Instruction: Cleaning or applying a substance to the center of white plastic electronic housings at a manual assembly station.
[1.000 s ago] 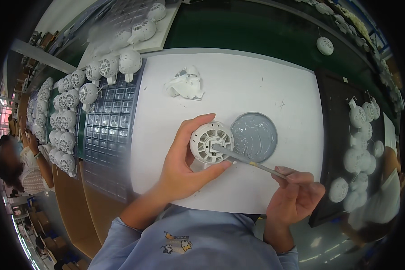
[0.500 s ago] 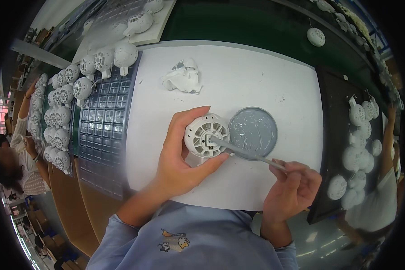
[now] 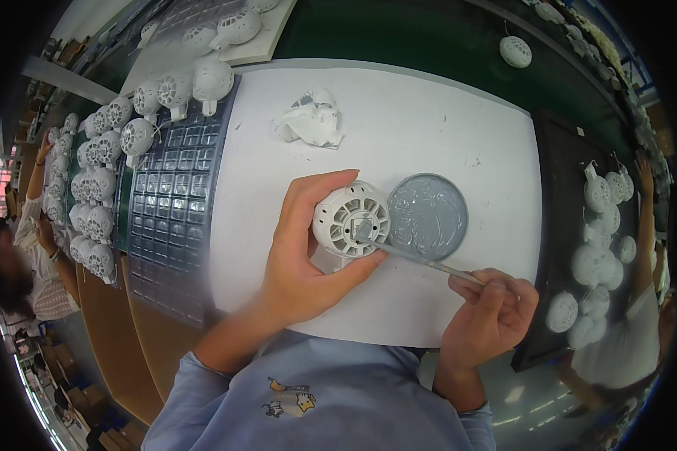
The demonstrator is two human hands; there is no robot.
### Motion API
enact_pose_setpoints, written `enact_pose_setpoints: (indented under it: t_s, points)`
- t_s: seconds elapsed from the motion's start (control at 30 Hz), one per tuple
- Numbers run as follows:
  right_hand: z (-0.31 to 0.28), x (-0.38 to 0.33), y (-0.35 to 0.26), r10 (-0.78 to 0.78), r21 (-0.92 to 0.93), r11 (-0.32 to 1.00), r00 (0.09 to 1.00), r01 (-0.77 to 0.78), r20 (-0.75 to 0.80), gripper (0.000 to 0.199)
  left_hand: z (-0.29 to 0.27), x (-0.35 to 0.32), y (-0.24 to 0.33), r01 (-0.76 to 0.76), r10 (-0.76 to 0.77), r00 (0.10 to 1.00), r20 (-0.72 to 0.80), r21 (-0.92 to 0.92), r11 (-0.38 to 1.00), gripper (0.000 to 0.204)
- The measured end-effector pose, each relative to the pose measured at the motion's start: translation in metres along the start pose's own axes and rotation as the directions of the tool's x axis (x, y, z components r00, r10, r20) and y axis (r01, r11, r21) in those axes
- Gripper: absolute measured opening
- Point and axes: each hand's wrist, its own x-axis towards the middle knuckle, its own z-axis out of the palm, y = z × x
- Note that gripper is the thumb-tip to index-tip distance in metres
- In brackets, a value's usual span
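My left hand (image 3: 297,248) is wrapped round a white round vented plastic housing (image 3: 328,225), thumb below and fingers above. The housing's slotted face, with a square recess at its centre, points up. Between the thumb and fingers of my right hand (image 3: 489,316) is a thin stick (image 3: 429,263) coated in grey toward its tip. That tip touches the recess, where grey paste shows. Just right of the housing lies a shallow round dish (image 3: 460,225) of glossy grey paste. All of this is over a white sheet (image 3: 271,177).
A crumpled white tissue (image 3: 312,124) with grey smears lies at the far left of the sheet. Clear plastic trays (image 3: 174,195) and rows of white housings (image 3: 98,184) stand left. More housings (image 3: 598,263) sit on a dark board (image 3: 560,188) at right. Other people work on both sides.
The stick's tip has shifted slightly over the recess, and more grey shows there. Both hands keep their hold. The whole view has moved a little.
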Motion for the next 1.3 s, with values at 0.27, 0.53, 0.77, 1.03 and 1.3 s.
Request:
enact_pose_setpoints:
  t_s: [0.27,0.53,0.77,1.03,1.3]
  points:
    - [0.006,0.001,0.001,0.080,0.175,0.984,0.968,-0.039,-0.236,0.030,-0.011,-0.004,0.008,0.015,-0.015,1.000,0.019,-0.010,1.000,0.074]
    - [-0.017,0.018,0.009,0.096,0.084,0.994,0.927,-0.070,-0.364,0.032,-0.133,-0.002,0.044,-0.202,0.289,0.890,-0.354,0.262,0.944,0.076]
    - [-0.023,0.019,0.019,0.153,0.154,0.982,0.943,-0.111,-0.295,0.026,-0.236,0.035,0.037,0.211,-0.053,0.974,-0.219,0.801,0.561,0.056]
    - [-0.025,0.019,0.012,0.200,0.198,0.969,0.933,-0.145,-0.298,0.017,-0.230,0.048,0.034,0.038,0.002,0.999,-0.039,0.972,0.231,0.058]
    - [-0.035,0.025,0.014,0.178,0.235,0.966,0.935,-0.107,-0.307,0.014,-0.175,0.095,0.095,-0.112,0.008,0.994,0.113,0.969,0.222,0.052]
